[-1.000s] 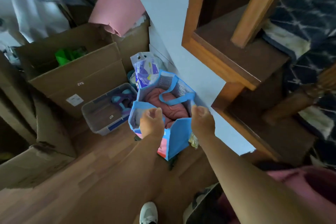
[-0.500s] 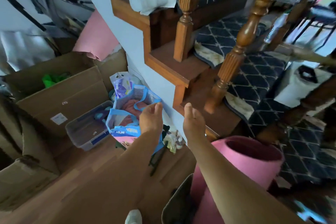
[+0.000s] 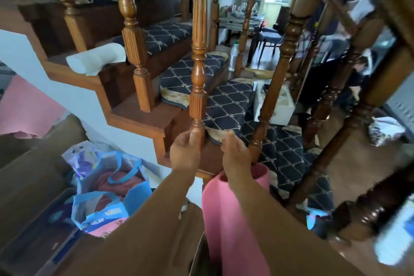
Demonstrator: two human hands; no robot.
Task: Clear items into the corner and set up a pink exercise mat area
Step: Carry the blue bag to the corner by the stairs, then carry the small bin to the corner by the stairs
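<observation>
Our two hands are raised side by side in front of us, close but not touching, and both are empty: the left hand (image 3: 184, 154) is loosely curled with its thumb up against the base of a wooden baluster (image 3: 198, 69), though we cannot tell whether it touches the wood or only overlaps it in view; the right hand (image 3: 235, 154) hangs half-closed, fingers bent around nothing, directly above the open end of the rolled pink mat (image 3: 235, 213). That mat stands near upright just beside our right forearm, its long axis running from the floor up toward the hand, its hollow mouth pointing up and a little away from us at the staircase (image 3: 139, 123); its lower end is hidden behind our arms. To the left, on the floor against the white stair wall, sits the blue tote bag (image 3: 112, 199) stuffed with reddish cloth, with cardboard boxes (image 3: 33, 175) beyond it, packed close into the corner. We judge the clearing part largely done on that side, though clutter further right is too blurred to assess. The mat is not yet grasped, unrolled or laid flat, so setting up the exercise area remains wholly ahead.
</observation>
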